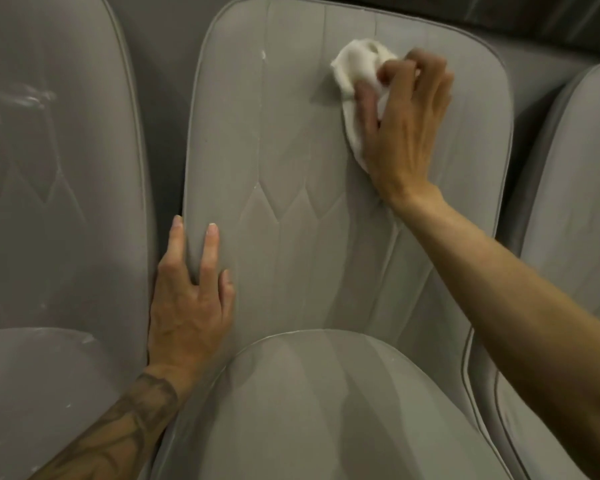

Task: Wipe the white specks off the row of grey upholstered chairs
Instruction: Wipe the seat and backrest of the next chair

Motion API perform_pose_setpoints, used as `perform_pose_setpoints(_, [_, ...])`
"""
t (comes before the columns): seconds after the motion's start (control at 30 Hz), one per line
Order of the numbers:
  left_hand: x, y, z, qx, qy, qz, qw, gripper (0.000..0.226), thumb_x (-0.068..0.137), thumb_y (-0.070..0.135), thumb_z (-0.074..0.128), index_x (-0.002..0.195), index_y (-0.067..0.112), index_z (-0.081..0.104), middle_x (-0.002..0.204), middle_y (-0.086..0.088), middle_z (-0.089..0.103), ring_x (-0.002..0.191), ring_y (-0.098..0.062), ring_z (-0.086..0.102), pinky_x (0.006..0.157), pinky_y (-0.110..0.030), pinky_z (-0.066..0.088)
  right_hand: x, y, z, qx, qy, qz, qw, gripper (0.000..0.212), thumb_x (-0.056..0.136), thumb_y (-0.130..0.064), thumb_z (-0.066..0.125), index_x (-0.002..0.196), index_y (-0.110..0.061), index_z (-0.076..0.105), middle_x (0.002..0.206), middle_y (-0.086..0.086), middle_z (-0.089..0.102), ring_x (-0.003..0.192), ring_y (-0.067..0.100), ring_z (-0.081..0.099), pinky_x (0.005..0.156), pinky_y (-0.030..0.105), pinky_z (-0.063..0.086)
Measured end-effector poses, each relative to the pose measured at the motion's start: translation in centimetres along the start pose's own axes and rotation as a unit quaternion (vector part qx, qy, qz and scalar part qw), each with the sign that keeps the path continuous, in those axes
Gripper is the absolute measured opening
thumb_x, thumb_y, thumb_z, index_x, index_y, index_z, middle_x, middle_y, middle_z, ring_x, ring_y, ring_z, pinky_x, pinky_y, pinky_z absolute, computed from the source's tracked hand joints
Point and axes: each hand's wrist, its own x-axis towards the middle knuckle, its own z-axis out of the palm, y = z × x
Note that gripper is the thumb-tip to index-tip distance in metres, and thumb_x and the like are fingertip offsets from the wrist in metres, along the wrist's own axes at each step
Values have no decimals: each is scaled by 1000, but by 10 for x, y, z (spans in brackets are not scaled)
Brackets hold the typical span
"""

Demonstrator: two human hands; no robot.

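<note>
Head view, looking down on a row of grey upholstered chairs. Nearest the viewer is the seat [326,417] of the middle chair, with a thin whitish line along its far edge where it meets the backrest [291,174]. The left hand [191,306], on a tattooed forearm [118,434], lies flat on the backrest's lower left edge: its fingers are straight and spread, one slipped into the gap beside the left chair [56,202], the others resting on the padded border, holding nothing. The left chair carries white smears [18,95] on its backrest and small flecks on its seat. Farther up, the right hand [406,123] reaches across the middle backrest; its fingers are curled over a bunched white cloth [357,64], which they press against the upholstery near the upper right of the panel. White specks [264,56] sit along a vertical seam at the upper left of the same backrest, apart from the cloth; a fainter fleck shows lower on that seam, near the diamond stitching. The right chair [575,202] shows only partly at the frame's edge.
</note>
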Motion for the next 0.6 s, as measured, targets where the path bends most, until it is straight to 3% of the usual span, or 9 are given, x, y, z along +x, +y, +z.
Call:
perform_pose_setpoints(0.1, [-1,0,1,0,1,-2,1000,58,106,23,45,160,8,33,162,-35,24,141,-47,36,121,-40,29,1,-9,7,25,31,21,999,18,97,-19,58,106,-6,66,110,16,62,94,34,57,81,38,41])
perform_pose_setpoints(0.2, [-1,0,0,-2,1,0,1000,59,105,22,48,160,7,33,162,-35,24,142,-47,36,122,-39,28,-45,-18,0,47,-20,26,998,19,98,-14,57,113,-7,66,111,15,63,98,36,59,86,43,43])
perform_pose_setpoints(0.37, [-1,0,1,-4,1,0,1000,61,104,21,50,161,8,33,162,-35,24,142,-47,37,121,-41,30,-57,-18,-15,78,-41,17,996,19,96,-17,57,109,-24,44,102,13,58,88,31,55,74,43,42])
perform_pose_setpoints(0.43, [-1,-1,1,-1,2,2,1000,61,104,21,50,161,9,32,163,-34,23,142,-47,37,121,-41,31,-48,-17,-14,91,-42,12,995,9,101,-26,48,106,-22,55,104,16,55,90,33,52,75,47,44])
perform_pose_setpoints(0.47, [-1,-1,2,-1,3,3,1000,61,104,21,49,161,9,31,163,-34,23,142,-47,37,122,-40,29,-46,-18,-14,89,-39,18,995,21,102,-29,44,103,-18,63,105,17,54,90,34,50,75,49,44])
perform_pose_setpoints(0.6, [-1,-2,2,-2,1,2,1000,61,105,22,47,162,10,31,163,-34,23,144,-46,35,126,-32,20,-46,-14,-15,48,-70,4,996,25,98,-17,52,113,-21,72,110,14,56,92,33,48,78,48,42])
